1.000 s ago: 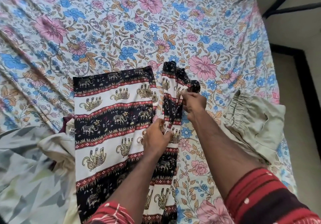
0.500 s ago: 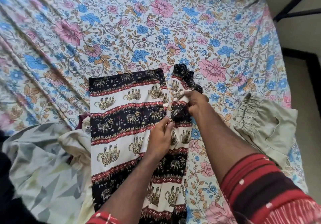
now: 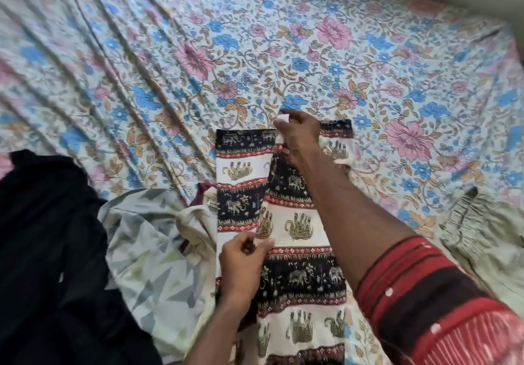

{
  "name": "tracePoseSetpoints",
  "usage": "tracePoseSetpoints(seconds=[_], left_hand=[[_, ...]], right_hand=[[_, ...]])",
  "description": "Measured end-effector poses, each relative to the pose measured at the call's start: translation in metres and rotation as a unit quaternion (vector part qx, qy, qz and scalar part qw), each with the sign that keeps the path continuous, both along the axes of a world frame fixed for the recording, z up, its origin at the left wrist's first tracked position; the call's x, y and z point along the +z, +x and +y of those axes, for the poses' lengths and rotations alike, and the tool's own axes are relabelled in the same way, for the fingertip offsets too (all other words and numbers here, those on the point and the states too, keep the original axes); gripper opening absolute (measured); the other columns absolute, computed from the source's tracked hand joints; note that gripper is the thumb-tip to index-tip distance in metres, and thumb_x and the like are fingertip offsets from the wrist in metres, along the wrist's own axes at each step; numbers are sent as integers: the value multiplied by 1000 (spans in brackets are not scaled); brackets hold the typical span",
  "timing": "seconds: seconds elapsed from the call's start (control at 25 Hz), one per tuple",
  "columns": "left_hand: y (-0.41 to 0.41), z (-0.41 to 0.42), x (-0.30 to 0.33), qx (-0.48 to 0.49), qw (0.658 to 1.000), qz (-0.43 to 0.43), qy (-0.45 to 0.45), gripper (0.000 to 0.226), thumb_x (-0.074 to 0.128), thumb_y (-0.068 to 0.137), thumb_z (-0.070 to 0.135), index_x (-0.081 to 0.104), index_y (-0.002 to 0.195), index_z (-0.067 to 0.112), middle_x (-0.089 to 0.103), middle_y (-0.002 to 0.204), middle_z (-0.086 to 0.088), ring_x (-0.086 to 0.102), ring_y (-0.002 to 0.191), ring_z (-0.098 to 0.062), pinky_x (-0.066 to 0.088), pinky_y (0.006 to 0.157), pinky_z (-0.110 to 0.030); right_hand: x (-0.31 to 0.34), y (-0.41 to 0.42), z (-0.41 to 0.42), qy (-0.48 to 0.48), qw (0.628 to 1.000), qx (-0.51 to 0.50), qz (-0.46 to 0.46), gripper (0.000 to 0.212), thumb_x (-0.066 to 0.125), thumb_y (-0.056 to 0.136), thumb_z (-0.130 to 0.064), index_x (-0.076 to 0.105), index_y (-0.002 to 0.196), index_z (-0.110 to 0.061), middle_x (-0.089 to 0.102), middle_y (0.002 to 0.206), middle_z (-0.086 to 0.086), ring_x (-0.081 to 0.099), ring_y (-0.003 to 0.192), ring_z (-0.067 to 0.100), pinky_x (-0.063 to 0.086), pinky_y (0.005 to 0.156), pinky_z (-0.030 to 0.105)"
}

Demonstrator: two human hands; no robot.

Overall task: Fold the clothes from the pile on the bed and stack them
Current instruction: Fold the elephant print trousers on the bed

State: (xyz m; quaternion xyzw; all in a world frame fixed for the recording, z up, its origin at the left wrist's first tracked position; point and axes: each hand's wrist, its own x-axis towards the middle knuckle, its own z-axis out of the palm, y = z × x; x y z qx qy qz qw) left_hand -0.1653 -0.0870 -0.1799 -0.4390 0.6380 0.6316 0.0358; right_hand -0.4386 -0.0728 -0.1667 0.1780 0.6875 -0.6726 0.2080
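Observation:
An elephant-print garment (image 3: pixel 295 223) in black, white and red bands lies lengthwise on the floral bedsheet (image 3: pixel 255 53). Its right half is being laid over the left half. My right hand (image 3: pixel 297 135) grips the folded edge at the far end of the garment. My left hand (image 3: pixel 242 262) pinches the same edge nearer to me, about halfway down. Left of the garment lies the pile: a pale shirt with grey triangles (image 3: pixel 147 257), a cream piece (image 3: pixel 198 223) and a maroon piece (image 3: pixel 204 191).
A black cloth (image 3: pixel 48 251) covers the near left. A pale green gathered garment (image 3: pixel 482 237) lies at the right edge of the bed. The wall runs along the far top right.
Both hands have carried the garment's right strip leftward over the wide part. My right hand moved to the far end, my left hand drew back towards me. The view shifted left.

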Motion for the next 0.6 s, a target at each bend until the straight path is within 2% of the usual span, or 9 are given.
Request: tracePoseSetpoints(seconds=[0.04, 0.12, 0.2, 0.28, 0.36, 0.4, 0.44, 0.52, 0.6], left_hand=[[6, -10, 1, 32, 999, 2, -2, 35, 80, 84, 30, 64, 115, 28, 66, 106, 16, 63, 98, -3, 50, 83, -13], [18, -26, -4, 55, 998, -1, 6, 53, 80, 80, 41, 65, 126, 19, 66, 121, 12, 63, 112, -9, 51, 102, -30], [27, -36, -6, 51, 999, -11, 8, 58, 79, 76, 53, 67, 125, 23, 68, 127, 9, 64, 118, -12, 50, 108, -42], [36, -44, -7, 58, 998, -30, 13, 32, 80, 82, 43, 67, 110, 37, 69, 117, 17, 65, 112, -9, 48, 107, -39], [43, -50, -4, 40, 998, -7, 40, 28, 80, 86, 31, 59, 99, 43, 62, 104, 29, 60, 101, 1, 43, 102, -30], [46, -51, -1, 30, 998, 2, 53, 29, 79, 86, 28, 59, 102, 41, 59, 105, 29, 57, 100, 4, 41, 102, -29], [49, -52, -3, 27, 997, 7, 71, 34, 80, 86, 29, 60, 113, 36, 59, 114, 24, 57, 107, 0, 40, 107, -32], [55, -51, -4, 30, 995, -16, 91, 66, 82, 80, 41, 54, 137, 23, 56, 133, 13, 54, 125, -11, 39, 116, -45], [62, -51, -2, 4, 990, -30, 135, 78, 89, 64, 56, 62, 130, 24, 67, 127, 10, 64, 117, -12, 50, 107, -51]], right_hand=[[1, 3, -22, 5, 1000, 19, 1, 42, 79, 83, 2, 69, 121, -12, 68, 117, 9, 72, 100, 25, 65, 80, 39], [1, 13, -64, 17, 998, 52, 10, 43, 79, 83, 0, 67, 123, -11, 66, 111, 3, 70, 101, 23, 64, 84, 42], [1, 27, -94, 56, 992, 104, 34, 42, 79, 85, -2, 64, 123, -11, 62, 100, -5, 68, 97, 18, 63, 87, 40], [-3, 43, -114, 70, 978, 192, 30, 42, 77, 88, -3, 61, 126, -9, 64, 103, 0, 69, 97, 20, 63, 87, 43], [-9, 58, -118, 71, 964, 256, 23, 37, 76, 89, -3, 61, 123, -7, 68, 111, 9, 71, 100, 25, 64, 83, 47], [-11, 65, -114, 80, 961, 260, 38, 34, 75, 90, -4, 62, 121, -7, 70, 112, 9, 72, 101, 25, 65, 81, 45], [-13, 73, -106, 87, 963, 248, 53, 32, 74, 91, -5, 63, 121, -7, 70, 112, 9, 72, 100, 24, 65, 79, 43], [-10, 95, -77, 80, 973, 204, 67, 26, 70, 95, -5, 64, 120, -8, 71, 110, 9, 73, 96, 23, 65, 76, 37], [-9, 127, -35, 86, 977, 181, 70, 19, 66, 97, -3, 65, 115, -10, 71, 106, 7, 73, 89, 18, 62, 71, 27]])
